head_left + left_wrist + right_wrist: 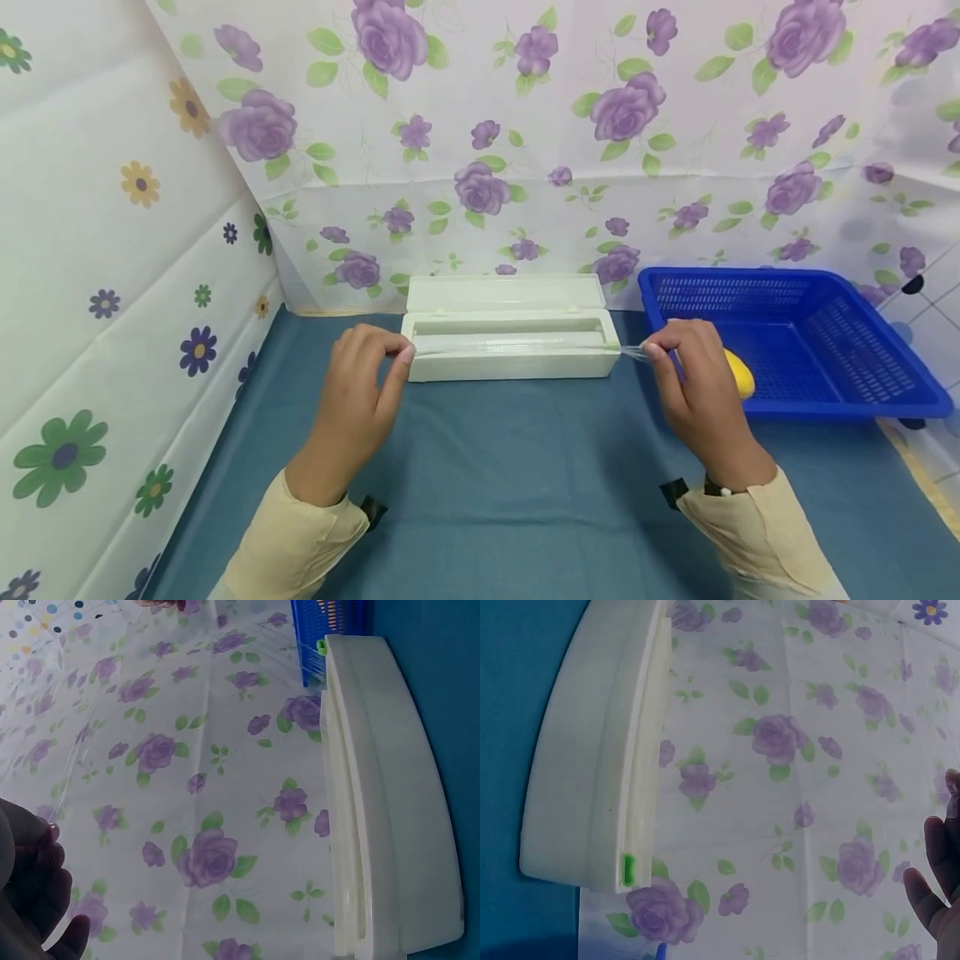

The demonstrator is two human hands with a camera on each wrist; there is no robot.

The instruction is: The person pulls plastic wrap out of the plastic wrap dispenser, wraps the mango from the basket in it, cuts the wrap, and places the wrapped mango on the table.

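A white plastic wrap dispenser (517,367) stands at the back of the table, its lid (504,293) tipped back. Clear plastic wrap (517,343) stretches across its front in a thin strip. My left hand (356,408) pinches the strip's left end between thumb and forefinger, just left of the box. At the other end, my right hand (701,392) pinches the bunched film beyond the box's right side. A small green piece (629,870) sits at one end of the dispenser in the right wrist view.
A blue plastic basket (840,408) stands at the back right. Partly hidden behind my right hand is a smooth yellow object (741,375), kind unclear. A flowered sheet (480,233) hangs behind the dispenser, and a blue-green cloth (510,467) covers the table.
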